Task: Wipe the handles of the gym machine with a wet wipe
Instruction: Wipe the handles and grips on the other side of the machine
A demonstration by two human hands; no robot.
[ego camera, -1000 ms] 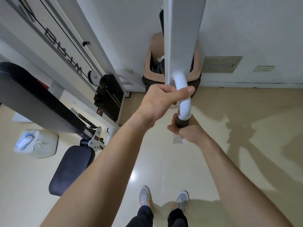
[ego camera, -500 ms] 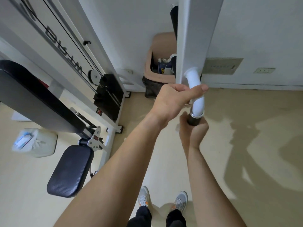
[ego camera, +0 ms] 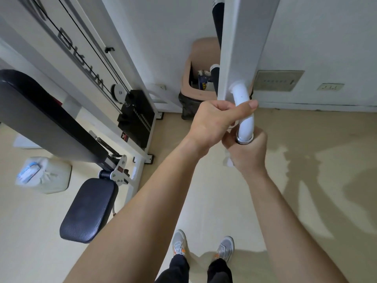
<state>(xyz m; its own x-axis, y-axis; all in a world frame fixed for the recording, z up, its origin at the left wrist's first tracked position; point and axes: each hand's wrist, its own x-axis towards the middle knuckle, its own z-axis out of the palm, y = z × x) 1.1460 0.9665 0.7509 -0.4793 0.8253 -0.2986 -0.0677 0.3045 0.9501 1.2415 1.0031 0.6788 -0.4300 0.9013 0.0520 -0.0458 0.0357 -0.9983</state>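
At the far left of the frame we see a translucent plastic jug (ego camera: 43,174) on the floor (ego camera: 306,180), soft-sided and pale, with a blue label. Right of it sits the padded seat (ego camera: 89,210), black and finely textured, under a long dark backrest pad (ego camera: 47,117). Further right the weight stack (ego camera: 138,117) is a block of black plates behind thin taut cables (ego camera: 87,43) and a white painted frame.

Toward the centre, our left hand (ego camera: 216,123) is closed around the curved white tube (ego camera: 243,111) of the handle, thumb laid across its front; it seems to be steadying the arm, not wiping. Behind it stands a tan bin (ego camera: 201,64) with a dark liner.

Just right and lower, our right hand (ego camera: 247,150) is wrapped shut around the dark grip below the metal collar (ego camera: 244,139). A scrap of white, most likely the wet wipe (ego camera: 228,161), pokes out beneath that hand at centre frame; most of it is hidden inside the fist.

We judge the wiping of this handle to be in progress. Another dark grip (ego camera: 217,21), matte and cylindrical, shows in the upper centre behind the glossy white post (ego camera: 244,37). We cannot tell whether it has been cleaned. If not, it is left to do.

The floor at right is smooth, beige and faintly reflective.
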